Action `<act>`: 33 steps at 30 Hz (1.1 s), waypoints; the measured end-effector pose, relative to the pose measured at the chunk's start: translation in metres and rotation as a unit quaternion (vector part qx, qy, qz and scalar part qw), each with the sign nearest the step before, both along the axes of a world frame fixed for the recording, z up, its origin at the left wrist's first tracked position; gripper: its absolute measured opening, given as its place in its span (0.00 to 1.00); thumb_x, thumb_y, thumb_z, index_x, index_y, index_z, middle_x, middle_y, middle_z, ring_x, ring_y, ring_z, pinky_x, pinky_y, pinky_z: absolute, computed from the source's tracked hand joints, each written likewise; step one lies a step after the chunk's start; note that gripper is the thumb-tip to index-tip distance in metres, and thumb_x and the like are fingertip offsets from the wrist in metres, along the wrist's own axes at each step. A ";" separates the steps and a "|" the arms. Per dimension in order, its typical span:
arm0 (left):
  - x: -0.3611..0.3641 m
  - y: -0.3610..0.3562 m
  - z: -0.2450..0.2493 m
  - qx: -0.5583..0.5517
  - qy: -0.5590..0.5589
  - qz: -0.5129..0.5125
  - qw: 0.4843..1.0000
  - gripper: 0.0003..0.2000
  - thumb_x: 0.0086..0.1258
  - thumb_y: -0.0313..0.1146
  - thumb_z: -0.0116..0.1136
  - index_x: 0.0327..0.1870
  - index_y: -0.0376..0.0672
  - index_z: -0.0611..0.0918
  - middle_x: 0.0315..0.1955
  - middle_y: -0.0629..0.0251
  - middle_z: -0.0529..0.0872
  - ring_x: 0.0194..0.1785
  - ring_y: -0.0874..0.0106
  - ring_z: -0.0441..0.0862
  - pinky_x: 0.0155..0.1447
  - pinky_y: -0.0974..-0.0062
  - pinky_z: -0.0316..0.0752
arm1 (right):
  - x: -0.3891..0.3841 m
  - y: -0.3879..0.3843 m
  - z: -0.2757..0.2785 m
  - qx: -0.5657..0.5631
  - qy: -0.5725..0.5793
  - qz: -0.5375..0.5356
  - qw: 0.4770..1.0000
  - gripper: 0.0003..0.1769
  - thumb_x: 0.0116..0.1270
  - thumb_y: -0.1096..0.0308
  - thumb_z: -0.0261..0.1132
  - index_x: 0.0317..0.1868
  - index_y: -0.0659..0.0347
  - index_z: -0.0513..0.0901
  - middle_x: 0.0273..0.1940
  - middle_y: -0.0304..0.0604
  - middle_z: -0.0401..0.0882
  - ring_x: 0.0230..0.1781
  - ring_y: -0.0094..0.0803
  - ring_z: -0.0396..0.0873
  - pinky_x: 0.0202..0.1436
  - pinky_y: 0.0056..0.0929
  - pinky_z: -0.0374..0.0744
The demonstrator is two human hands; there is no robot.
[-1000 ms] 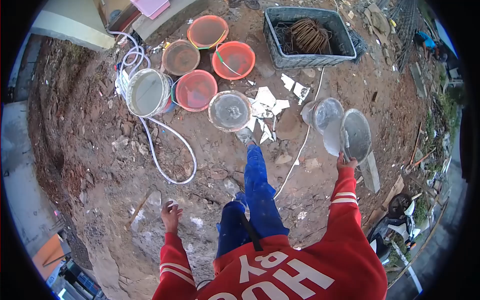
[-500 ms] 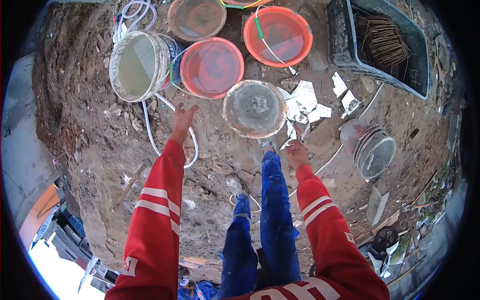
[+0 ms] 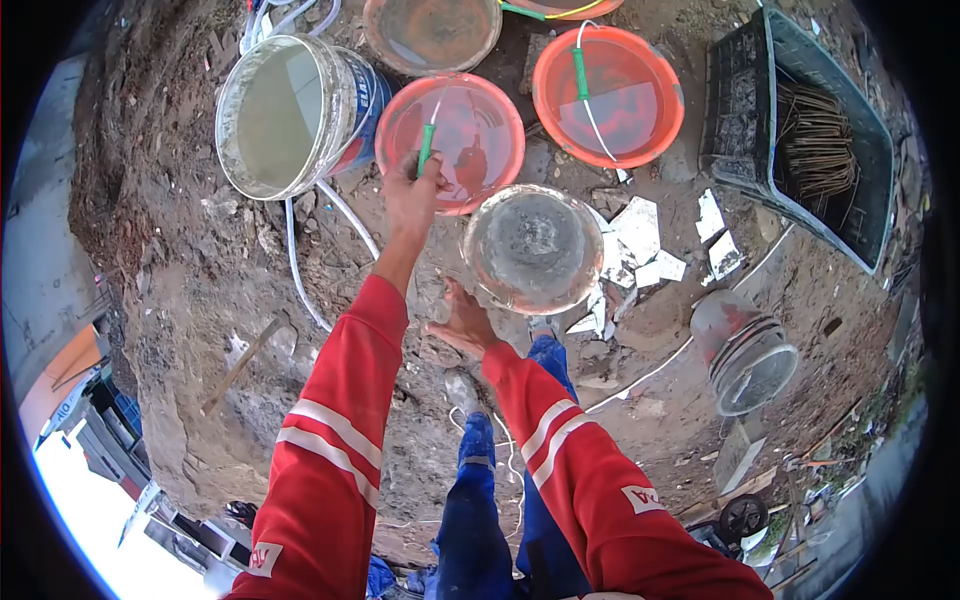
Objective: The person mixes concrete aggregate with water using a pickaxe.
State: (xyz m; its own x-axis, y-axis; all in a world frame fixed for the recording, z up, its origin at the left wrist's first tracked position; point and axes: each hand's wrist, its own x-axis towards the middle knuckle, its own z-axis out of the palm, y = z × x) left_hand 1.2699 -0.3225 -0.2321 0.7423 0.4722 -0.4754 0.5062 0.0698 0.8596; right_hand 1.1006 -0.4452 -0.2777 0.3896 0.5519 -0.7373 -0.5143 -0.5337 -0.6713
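My left hand (image 3: 412, 195) is closed around the green grip (image 3: 427, 145) of a wire handle, which stands raised over an orange bucket (image 3: 518, 140) of water. A reflection of the handle and hand shows on the water. My right hand (image 3: 463, 322) is lower, fingers spread, holding nothing, just left of a round bucket (image 3: 590, 275) with grey residue inside. Touching the orange bucket's left side is a large white bucket (image 3: 237, 160) of cloudy water. Another orange bucket (image 3: 672, 110) of water, its own green-gripped handle across it, stands to the right.
A mud-coloured bucket (image 3: 490, 50) stands at the back. Broken white tiles (image 3: 638, 235) lie right of the grey-residue bucket. Further right are a dark crate (image 3: 738, 130) holding rusty wire (image 3: 815, 145) and a tipped stack of buckets (image 3: 745, 350). A pale hose (image 3: 300, 265) crosses the dirt.
My left hand has moved up and right and taken hold of the orange bucket's handle, lifting it upright. My right hand has swung left across my legs. The view has shifted slightly.
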 end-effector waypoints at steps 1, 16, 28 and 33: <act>0.007 -0.007 0.006 0.003 -0.005 0.007 1.000 0.09 0.66 0.31 0.57 0.36 0.32 0.80 0.20 0.66 0.78 0.23 0.75 0.79 0.31 0.77 0.78 | -0.006 -0.003 -0.007 -0.037 -0.130 -0.034 0.990 0.48 0.49 0.59 0.71 0.68 0.64 0.57 0.59 0.55 0.68 0.62 0.53 0.67 0.64 0.44 0.68; 0.012 -0.027 0.005 0.110 0.100 -0.075 0.986 0.18 0.66 0.45 0.54 0.32 0.35 0.79 0.19 0.62 0.77 0.26 0.73 0.75 0.34 0.69 0.68 | 0.053 0.021 -0.010 0.085 0.157 -0.144 0.973 0.50 0.48 0.55 0.73 0.67 0.66 0.58 0.65 0.58 0.64 0.68 0.52 0.61 0.67 0.41 0.66; 0.011 -0.007 -0.004 0.113 0.148 -0.089 0.979 0.19 0.60 0.46 0.58 0.29 0.34 0.81 0.21 0.60 0.80 0.29 0.66 0.78 0.40 0.64 0.72 | 0.146 -0.122 -0.018 -0.372 -0.369 -0.187 0.831 0.41 0.50 0.64 0.69 0.65 0.61 0.62 0.64 0.55 0.60 0.64 0.51 0.64 0.62 0.54 0.64; 0.016 -0.021 0.018 0.111 0.158 -0.089 0.977 0.18 0.61 0.45 0.58 0.34 0.33 0.83 0.26 0.56 0.85 0.34 0.66 0.83 0.41 0.67 0.75 | 0.128 -0.234 -0.078 -0.166 0.030 -0.035 0.985 0.31 0.50 0.59 0.74 0.53 0.65 0.74 0.41 0.45 0.81 0.46 0.35 0.79 0.53 0.44 0.75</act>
State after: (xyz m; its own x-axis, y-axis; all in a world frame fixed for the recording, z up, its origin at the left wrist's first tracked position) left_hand 1.2863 -0.3436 -0.2141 0.6542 0.4673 -0.5946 0.7362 -0.2134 0.6422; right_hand 1.2288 -0.6788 -0.3556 0.3690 0.2500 -0.8952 -0.5906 -0.6806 -0.4335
